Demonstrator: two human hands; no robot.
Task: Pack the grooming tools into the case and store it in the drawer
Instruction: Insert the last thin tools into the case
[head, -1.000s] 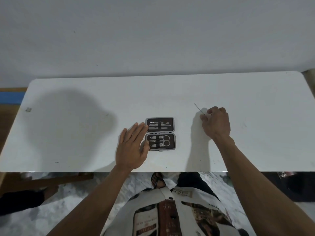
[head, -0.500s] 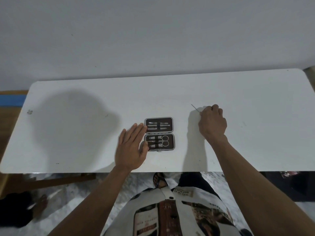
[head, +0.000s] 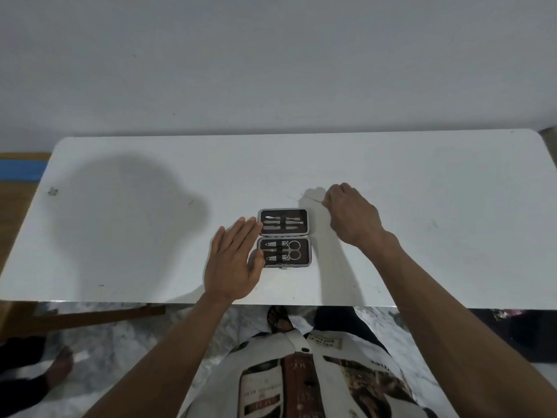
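Desk [head: 422, 176], white, against a plain grey wall [head: 271, 70].
Left hand [head: 233, 263] lies spread beside the open case [head: 284, 238]; right hand [head: 351, 214] pinches a thin tool [head: 315, 199] just above it.

Print is showing on the person's shirt [head: 301, 384] (patches with lines of lettering), but nothing is reading clearly enough to make out.

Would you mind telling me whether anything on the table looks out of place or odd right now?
One thin metal tool is out of the open case, pinched in the right hand just above the white table. The left hand lies flat against the case's left edge. Nothing looks spilled or damaged.
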